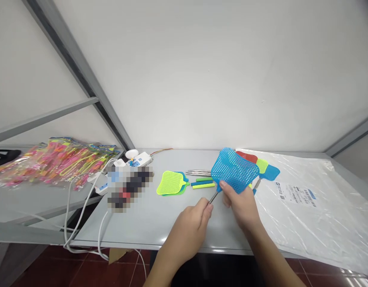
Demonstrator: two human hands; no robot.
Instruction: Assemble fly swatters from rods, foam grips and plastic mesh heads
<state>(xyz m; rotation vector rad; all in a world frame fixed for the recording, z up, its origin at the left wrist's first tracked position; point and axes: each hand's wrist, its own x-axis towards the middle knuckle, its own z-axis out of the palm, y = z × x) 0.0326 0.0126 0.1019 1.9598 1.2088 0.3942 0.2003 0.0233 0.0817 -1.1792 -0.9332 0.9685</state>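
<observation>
A blue fly swatter head (231,166) with a perforated face is held up over the table, joined to a thin metal rod (213,198). My right hand (242,203) pinches the base of the head, thumb on its front. Closed around the rod lower down is my left hand (194,219); the rod's far end is hidden in it. Behind lie several loose metal rods (198,173) and green, blue and yellow handle tubes (203,185). A small stack of swatter heads, yellow-green on top (171,183), rests left of them.
Red, yellow-green and blue swatters (269,172) lie on a white plastic bag (315,215) at right. Power strips (140,160) with white cables and a pixelated dark object (131,189) are at left. Bagged colourful items (73,161) fill the far-left table.
</observation>
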